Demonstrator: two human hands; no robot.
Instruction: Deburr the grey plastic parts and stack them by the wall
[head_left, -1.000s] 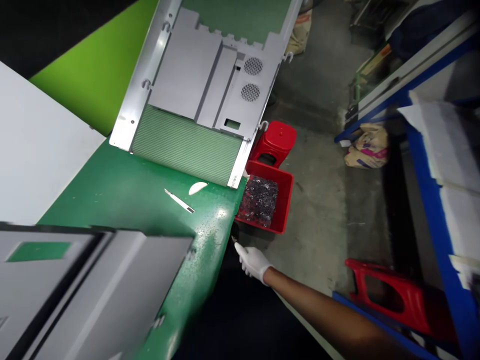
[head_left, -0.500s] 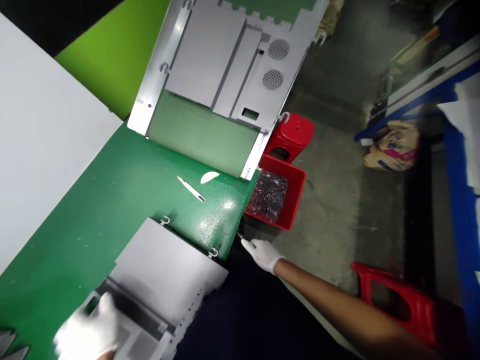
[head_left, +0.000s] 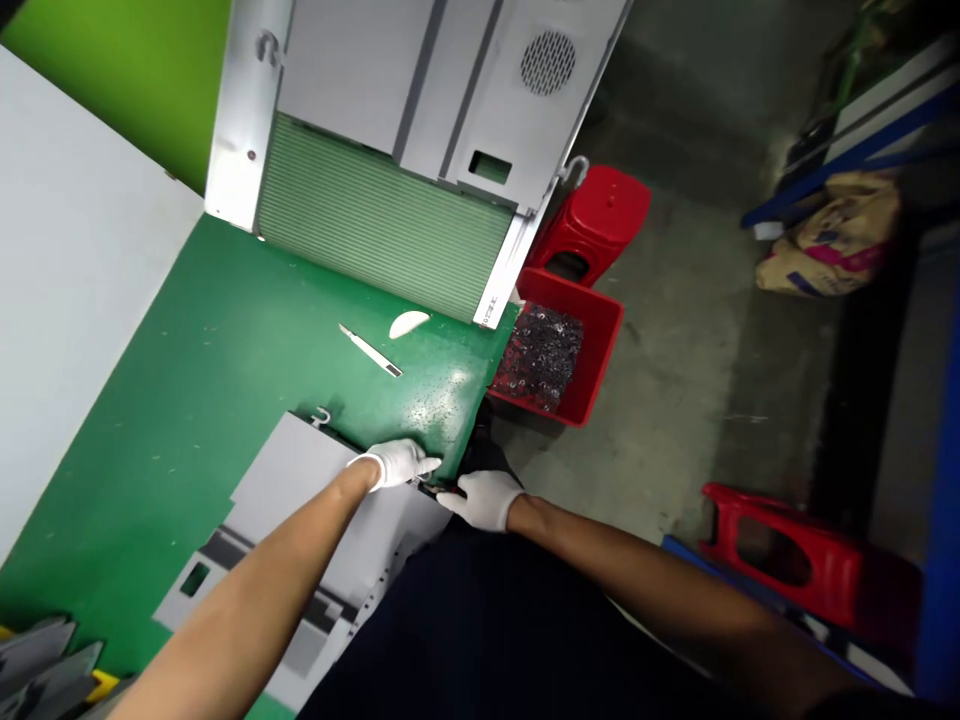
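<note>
Left hand (head_left: pixel 394 463) open on grey panel (head_left: pixel 294 472), right hand (head_left: pixel 484 498) gripping small tool (head_left: pixel 437 490) at its corner

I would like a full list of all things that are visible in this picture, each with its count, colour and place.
table: 1, green, under the panels
near panel: 1, grey, on the table's near edge
large panel: 1, grey with a ribbed vent, at the table's far end
blade: 1, silver, on the table between the panels
oval piece: 1, white, beside the blade
bin: 1, red, on the floor by the table, holds small dark parts
stools: 2, red, one behind the bin, one tipped over at right
sack: 1, tan, on the floor, far right
left hand: 1, white glove, on the near panel's corner
right hand: 1, white glove, fingers around a small dark tool at that corner
</note>
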